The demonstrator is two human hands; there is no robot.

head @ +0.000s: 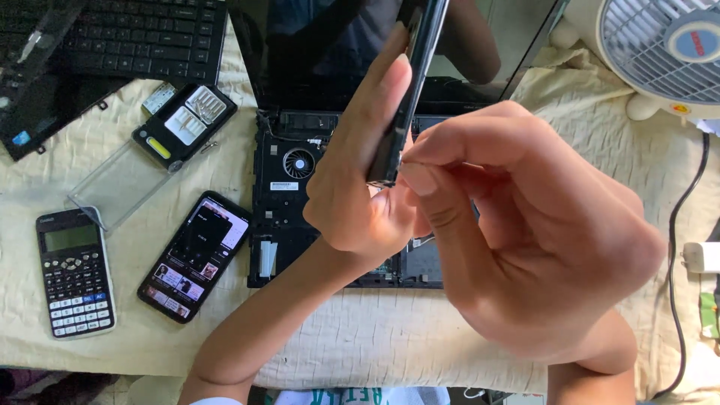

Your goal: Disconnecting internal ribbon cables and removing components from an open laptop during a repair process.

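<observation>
My left hand [358, 172] holds a thin black flat part [409, 90] upright and close to the camera, above an opened black laptop [289, 195] with its fan [298, 163] and inner boards exposed. My right hand [525, 240] pinches at the lower end of that part with thumb and forefinger. Whatever small thing sits between those fingertips is hidden. Both hands cover the right half of the laptop's base.
A smartphone [193, 255] with a lit screen and a black calculator [75, 271] lie at the left on a cream cloth [375, 345]. A screwdriver bit case [184, 124] with a clear lid stands open, a keyboard [142, 34] lies top left, a white fan [660, 52] top right.
</observation>
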